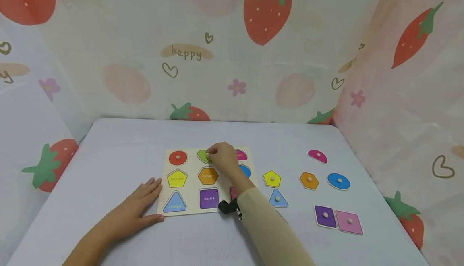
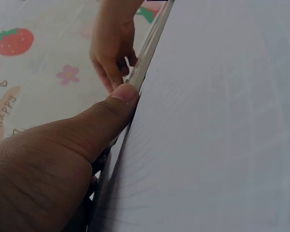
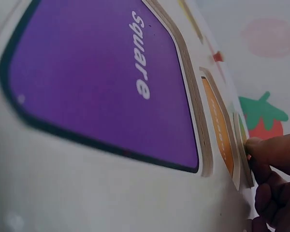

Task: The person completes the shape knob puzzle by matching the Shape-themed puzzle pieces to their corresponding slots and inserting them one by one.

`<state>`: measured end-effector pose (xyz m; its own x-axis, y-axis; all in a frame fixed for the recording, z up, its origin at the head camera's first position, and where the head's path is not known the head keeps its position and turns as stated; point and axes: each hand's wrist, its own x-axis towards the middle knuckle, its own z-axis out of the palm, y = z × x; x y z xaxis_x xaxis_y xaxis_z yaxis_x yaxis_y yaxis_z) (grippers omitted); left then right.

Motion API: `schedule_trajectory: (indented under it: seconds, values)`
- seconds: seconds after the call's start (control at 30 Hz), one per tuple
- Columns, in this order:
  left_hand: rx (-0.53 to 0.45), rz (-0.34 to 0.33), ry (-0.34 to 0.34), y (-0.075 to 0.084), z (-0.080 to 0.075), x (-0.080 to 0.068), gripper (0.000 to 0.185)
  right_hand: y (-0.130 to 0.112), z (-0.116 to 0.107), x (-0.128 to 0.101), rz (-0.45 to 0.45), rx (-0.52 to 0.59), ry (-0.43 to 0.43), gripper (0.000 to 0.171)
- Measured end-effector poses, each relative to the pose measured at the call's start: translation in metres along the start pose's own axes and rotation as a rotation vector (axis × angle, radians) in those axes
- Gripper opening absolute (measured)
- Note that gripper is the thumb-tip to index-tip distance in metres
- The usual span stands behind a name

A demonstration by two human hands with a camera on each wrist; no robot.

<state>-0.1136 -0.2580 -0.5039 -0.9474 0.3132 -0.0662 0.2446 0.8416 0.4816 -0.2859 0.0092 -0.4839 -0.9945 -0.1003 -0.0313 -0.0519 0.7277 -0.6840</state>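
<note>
A cream wooden shape board [image 1: 193,187] lies mid-table, with a red circle piece [image 1: 178,157] seated at its far left. My right hand [image 1: 221,157] reaches over the board and pinches the knob of a green piece [image 1: 202,156] in the far middle slot. The right wrist view shows the fingertips [image 3: 273,157] at the green piece's edge [image 3: 242,133], past the purple "square" recess [image 3: 101,82]. My left hand [image 1: 145,201] lies flat on the table at the board's near left corner. Its thumb [image 2: 121,96] touches the board's edge [image 2: 150,53].
Loose knobbed pieces lie right of the board: yellow pentagon [image 1: 272,178], blue triangle [image 1: 278,198], orange hexagon [image 1: 309,180], blue oval [image 1: 338,181], magenta semicircle [image 1: 317,156], purple square [image 1: 325,216], pink rhombus [image 1: 349,222]. Strawberry-print curtains enclose the table on three sides.
</note>
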Motion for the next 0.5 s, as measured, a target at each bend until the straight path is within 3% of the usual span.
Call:
schedule_trajectory:
  seconds: [0.5]
  values:
    - [0.008,0.007,0.004,-0.0002,0.0006,0.0004,0.104,-0.0032,-0.0007,-0.0011,0.011,-0.006,0.0,0.01]
